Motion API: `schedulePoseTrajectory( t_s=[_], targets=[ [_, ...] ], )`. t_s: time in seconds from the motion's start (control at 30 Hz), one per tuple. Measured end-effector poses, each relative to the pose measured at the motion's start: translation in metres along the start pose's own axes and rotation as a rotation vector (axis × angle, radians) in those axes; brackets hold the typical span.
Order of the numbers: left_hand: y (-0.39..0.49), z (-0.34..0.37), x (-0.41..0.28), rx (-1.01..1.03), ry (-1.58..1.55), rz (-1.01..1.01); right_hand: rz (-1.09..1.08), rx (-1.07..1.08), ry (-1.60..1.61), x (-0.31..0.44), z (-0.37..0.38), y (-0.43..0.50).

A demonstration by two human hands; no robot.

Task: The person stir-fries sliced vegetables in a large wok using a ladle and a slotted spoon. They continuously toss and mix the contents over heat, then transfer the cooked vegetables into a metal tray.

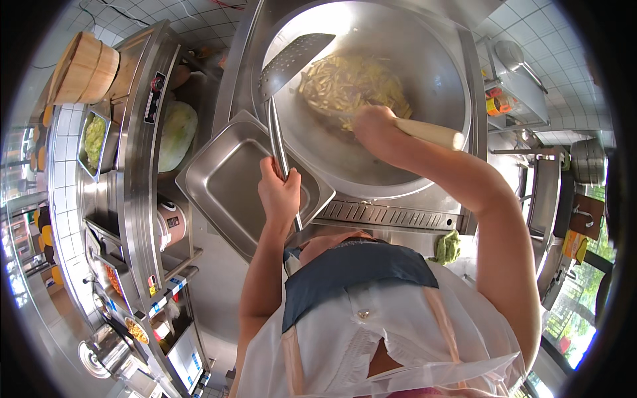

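Observation:
My left hand [279, 191] grips the metal handle of a perforated skimmer [293, 62]. The skimmer's head is raised over the left rim of a large steel wok [438, 64]. Inside the wok lie yellowish-green strips of food [356, 82], with some haze over them. My right hand [373, 122], slightly blurred, reaches over the wok and is closed around a tool with a pale wooden handle [430, 133]. The working end of that tool cannot be made out. Beneath my left hand is a deep rectangular steel pan [226, 181], its corner by the wok's rim.
A slotted drain strip [388, 215] runs along the stove front, and a green cloth [446, 247] hangs beside it. On the left are a steel counter [137, 199], a wooden bucket [87, 69], a tray of chopped greens [94, 142] and a rice cooker [171, 224]. A wall shelf [527, 89] stands right.

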State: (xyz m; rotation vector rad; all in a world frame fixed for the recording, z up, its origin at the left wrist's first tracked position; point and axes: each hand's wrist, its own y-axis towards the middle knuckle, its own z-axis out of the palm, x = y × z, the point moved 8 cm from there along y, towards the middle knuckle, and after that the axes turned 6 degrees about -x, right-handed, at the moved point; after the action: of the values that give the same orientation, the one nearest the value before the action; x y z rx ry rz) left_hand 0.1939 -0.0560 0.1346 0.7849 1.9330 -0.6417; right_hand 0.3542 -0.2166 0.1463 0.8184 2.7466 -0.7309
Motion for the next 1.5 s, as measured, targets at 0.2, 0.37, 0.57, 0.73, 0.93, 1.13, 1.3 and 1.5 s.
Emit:
schedulePoseTrajectory(
  t_s=[0.2,0.37,0.57,0.73,0.93,1.13,1.3,1.5],
  targets=[
    [-0.003,-0.004,-0.004,-0.027,-0.074,-0.07,0.266,0.077,0.042,-0.061,0.029,0.063],
    [-0.011,-0.006,-0.008,0.044,-0.147,-0.083,0.494,0.101,0.366,-0.163,0.054,-0.028],
    [-0.009,0.001,-0.004,0.09,-0.134,-0.102,0.299,0.065,0.221,-0.14,0.005,-0.153],
    [-0.008,0.005,0.0,0.092,-0.173,-0.138,-0.01,0.091,-0.025,-0.065,-0.026,-0.157],
    [-0.01,-0.007,0.003,0.063,-0.218,-0.105,-0.13,-0.206,-0.016,0.01,-0.037,-0.07],
    [-0.013,-0.017,0.002,0.021,-0.255,-0.139,0.12,0.114,-0.168,-0.065,-0.009,0.107],
    [-0.019,-0.019,0.0,0.019,-0.272,-0.134,0.592,0.279,0.668,-0.223,0.048,0.095],
    [-0.016,-0.015,-0.006,0.074,-0.289,-0.007,0.578,0.28,0.791,-0.24,0.091,-0.057]
  ],
)
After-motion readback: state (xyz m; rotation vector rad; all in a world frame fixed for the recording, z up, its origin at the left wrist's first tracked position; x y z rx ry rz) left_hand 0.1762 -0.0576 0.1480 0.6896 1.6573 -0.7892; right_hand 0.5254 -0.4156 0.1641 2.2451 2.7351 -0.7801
